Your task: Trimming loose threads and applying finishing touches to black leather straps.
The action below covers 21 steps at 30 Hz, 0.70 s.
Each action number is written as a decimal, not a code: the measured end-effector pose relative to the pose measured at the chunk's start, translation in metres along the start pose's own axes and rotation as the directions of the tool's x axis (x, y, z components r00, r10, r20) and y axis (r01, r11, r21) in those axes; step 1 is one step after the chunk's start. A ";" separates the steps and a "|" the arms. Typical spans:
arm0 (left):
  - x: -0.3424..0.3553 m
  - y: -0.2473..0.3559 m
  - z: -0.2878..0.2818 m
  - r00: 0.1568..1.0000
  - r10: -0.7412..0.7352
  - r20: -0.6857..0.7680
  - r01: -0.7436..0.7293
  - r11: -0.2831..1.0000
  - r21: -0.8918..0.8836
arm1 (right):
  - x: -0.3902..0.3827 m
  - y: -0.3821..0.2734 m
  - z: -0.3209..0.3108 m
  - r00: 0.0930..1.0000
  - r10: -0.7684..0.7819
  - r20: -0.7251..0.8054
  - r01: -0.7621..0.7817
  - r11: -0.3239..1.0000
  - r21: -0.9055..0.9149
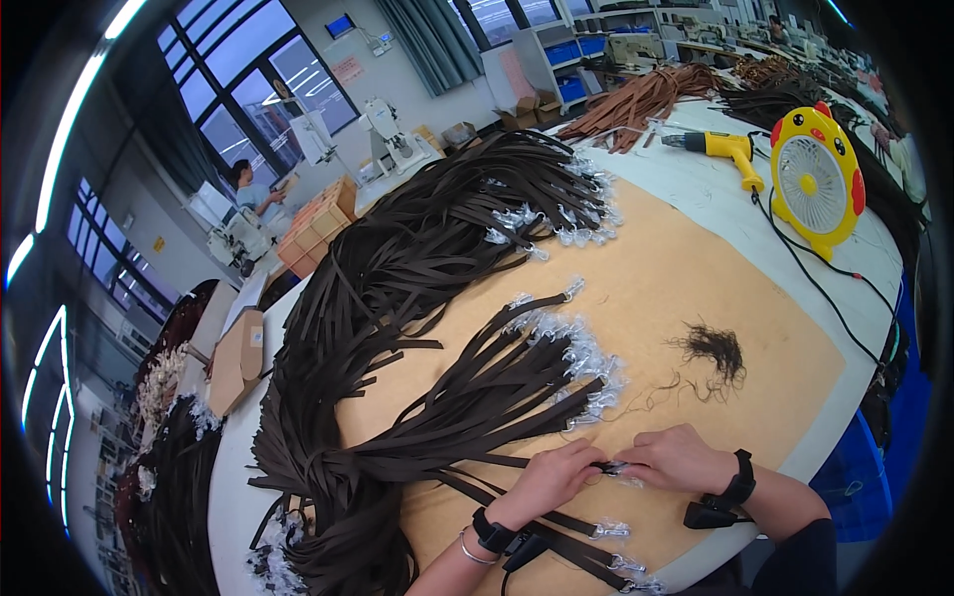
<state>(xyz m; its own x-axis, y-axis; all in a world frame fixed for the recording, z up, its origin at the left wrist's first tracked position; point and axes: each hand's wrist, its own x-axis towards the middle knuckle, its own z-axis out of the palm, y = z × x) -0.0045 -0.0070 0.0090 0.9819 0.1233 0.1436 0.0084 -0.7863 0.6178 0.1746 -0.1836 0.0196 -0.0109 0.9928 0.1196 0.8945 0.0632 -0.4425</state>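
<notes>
My left hand (558,479) pinches a dark strap (509,461) close to its end. Against it, my right hand (678,461) has its fingers closed on the strap's shiny clip end (614,467), which looks wrapped in clear plastic; the fingertips partly hide it. Just beyond my hands lies a fanned bundle of dark straps (477,387) with plastic-wrapped clip ends (588,363). Nearer to me, a few single straps lie with their wrapped clips (611,530) pointing right, below my hands.
A larger heap of dark straps (397,228) covers the table's left and far side. Right of it are loose black threads (717,350) on a tan sheet (775,298), a yellow heat gun (730,149), a yellow fan (815,184) with cables, and brown straps (646,99). Another person (256,194) sits far left.
</notes>
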 end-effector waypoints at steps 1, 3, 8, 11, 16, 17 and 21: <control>-0.002 0.000 0.000 1.000 0.010 -0.005 -0.010 1.000 -0.001 | 0.001 -0.001 0.000 1.000 -0.006 0.002 0.006 1.000 0.007; -0.002 0.000 -0.001 1.000 0.028 -0.004 -0.028 1.000 -0.008 | 0.001 -0.001 -0.001 1.000 0.001 0.003 -0.001 1.000 0.012; 0.006 -0.001 -0.004 0.986 0.166 0.027 -0.167 0.951 0.260 | 0.003 0.004 0.001 1.000 0.007 0.000 -0.007 1.000 0.013; 0.002 -0.001 -0.007 0.989 0.147 -0.006 -0.135 0.925 0.356 | 0.010 -0.002 -0.001 1.000 0.017 -0.015 -0.016 0.997 0.077; 0.004 -0.003 0.001 0.987 0.126 -0.103 -0.097 0.965 0.243 | 0.009 0.003 0.000 0.999 0.047 -0.002 -0.047 0.992 0.120; 0.002 -0.004 0.002 0.982 0.112 -0.149 -0.078 0.973 0.216 | 0.009 0.003 0.001 0.999 0.031 0.009 -0.032 0.992 0.119; 0.001 -0.007 0.006 0.980 0.098 -0.174 -0.073 0.987 0.145 | 0.007 0.007 0.010 0.999 0.006 -0.031 -0.003 0.995 0.099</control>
<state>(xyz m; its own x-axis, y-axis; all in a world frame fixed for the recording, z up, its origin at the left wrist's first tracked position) -0.0025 -0.0049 0.0002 0.9303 0.1491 0.3352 -0.0355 -0.8728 0.4868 0.1763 -0.1753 0.0087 0.0087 0.9895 0.1445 0.8461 0.0697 -0.5285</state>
